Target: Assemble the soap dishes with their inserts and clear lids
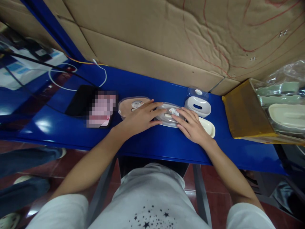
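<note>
On the blue table, an oval soap box with a clear lid (168,118) and a round sticker lies between my hands. My left hand (139,119) reaches over it from the left, fingers spread and fingertips on the lid's left edge. From the other side, my right hand (192,126) rests its spread fingers on the lid's right part. A pinkish-beige soap box (125,106) with a clear lid is partly covered by my left hand. Behind my right hand are a white slotted tray (205,106), a loose clear lid (190,92) and a cream dish (210,128).
A cardboard box (247,114) of cream and green plastic parts stands at the right. To the left lie a phone with a blurred screen (101,109), a black item (77,101) and a white cable (106,76). Cardboard panels (147,35) line the back.
</note>
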`<state>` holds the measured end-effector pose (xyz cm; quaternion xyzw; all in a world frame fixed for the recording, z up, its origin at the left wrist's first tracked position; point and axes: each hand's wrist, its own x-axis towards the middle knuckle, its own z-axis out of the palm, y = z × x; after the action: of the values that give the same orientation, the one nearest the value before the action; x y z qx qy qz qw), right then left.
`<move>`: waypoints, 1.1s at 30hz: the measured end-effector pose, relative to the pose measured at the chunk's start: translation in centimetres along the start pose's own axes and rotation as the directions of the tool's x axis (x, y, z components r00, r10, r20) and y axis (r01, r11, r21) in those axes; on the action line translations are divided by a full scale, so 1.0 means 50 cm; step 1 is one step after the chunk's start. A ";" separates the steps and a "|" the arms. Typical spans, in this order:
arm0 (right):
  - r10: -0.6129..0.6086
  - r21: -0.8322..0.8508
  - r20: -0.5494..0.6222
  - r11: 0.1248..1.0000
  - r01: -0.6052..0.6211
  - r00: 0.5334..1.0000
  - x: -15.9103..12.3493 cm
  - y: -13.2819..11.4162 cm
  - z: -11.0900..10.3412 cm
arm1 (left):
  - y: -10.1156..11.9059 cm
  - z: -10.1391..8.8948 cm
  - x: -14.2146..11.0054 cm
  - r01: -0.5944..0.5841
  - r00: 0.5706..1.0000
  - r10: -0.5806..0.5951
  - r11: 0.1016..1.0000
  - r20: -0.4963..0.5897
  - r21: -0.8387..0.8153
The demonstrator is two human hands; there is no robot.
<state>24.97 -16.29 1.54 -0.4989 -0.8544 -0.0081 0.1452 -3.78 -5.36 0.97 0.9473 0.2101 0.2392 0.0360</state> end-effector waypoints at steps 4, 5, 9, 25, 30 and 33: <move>0.011 0.000 0.016 1.000 -0.011 1.000 0.002 -0.004 0.000 | -0.001 -0.001 0.000 0.017 1.000 -0.017 0.999 0.009 -0.027; 0.007 0.004 0.024 1.000 -0.007 1.000 0.004 -0.004 0.000 | 0.000 -0.001 0.000 0.022 1.000 -0.021 0.999 0.010 -0.039; -0.015 -0.011 0.012 1.000 0.015 1.000 0.009 -0.006 -0.001 | 0.002 -0.003 0.000 0.030 1.000 -0.030 0.997 0.005 -0.066; -0.103 -0.141 -0.042 0.985 0.096 0.994 0.009 -0.017 0.004 | -0.006 0.001 -0.003 0.021 1.000 -0.021 1.000 0.016 0.002; -0.102 -0.142 -0.051 0.985 0.094 0.993 0.009 -0.020 0.006 | -0.010 0.004 -0.004 0.017 1.000 -0.017 1.000 0.020 -0.005; -0.093 -0.129 -0.047 0.988 0.086 0.995 0.009 -0.020 0.006 | -0.010 0.004 -0.004 0.012 1.000 -0.012 1.000 0.013 0.004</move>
<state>23.83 -16.36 1.48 -0.4679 -0.8695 -0.0821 0.1355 -4.02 -5.00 0.60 0.9476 0.2159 0.2325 0.0367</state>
